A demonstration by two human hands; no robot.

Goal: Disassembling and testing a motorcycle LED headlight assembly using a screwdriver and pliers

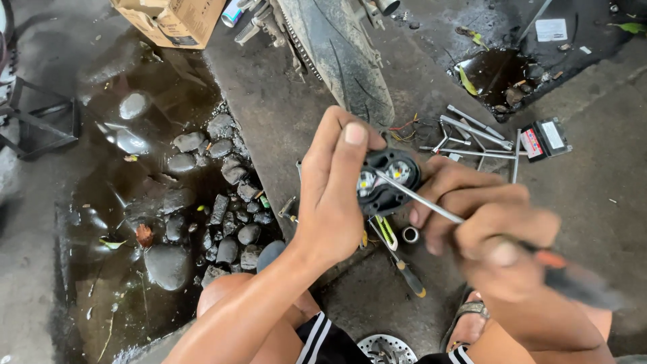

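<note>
Head view, looking down at a concrete floor [283, 121].

Far left: dark metal stand [40, 125] at the frame edge. Beside it, a puddle [128, 202] with rounded stones [168, 266] in and along it, more stones heaped at its right margin. Top left: cardboard box [172, 20].

Centre top: motorcycle tyre [344, 57] running down toward the hands, chain and sprocket parts just left of it.

Centre: left hand [333, 192] curled tight around a small black lamp unit [384, 178], thumb and fingers wrapped over its left side. Unit is held up above the floor, between the two hands; two pale round lenses face the camera.

Below the unit, on the floor: a screwdriver with yellow-and-black handle [404, 269] and a small metal ring [410, 234].

Right of centre: right hand [488, 226] clenched around a screwdriver [418, 199], orange-and-black handle blurred. Its shaft slants up-left, tip touching the face of the lamp unit.

Upper right: loose metal rods and wrenches [478, 135] on the floor, a small black battery [544, 138] just beside them, a second, darker puddle [495, 71] with leaves farther up.

Bottom edge: bare knees, a sandalled foot [465, 320], a brake disc [385, 349] partly in frame.
</note>
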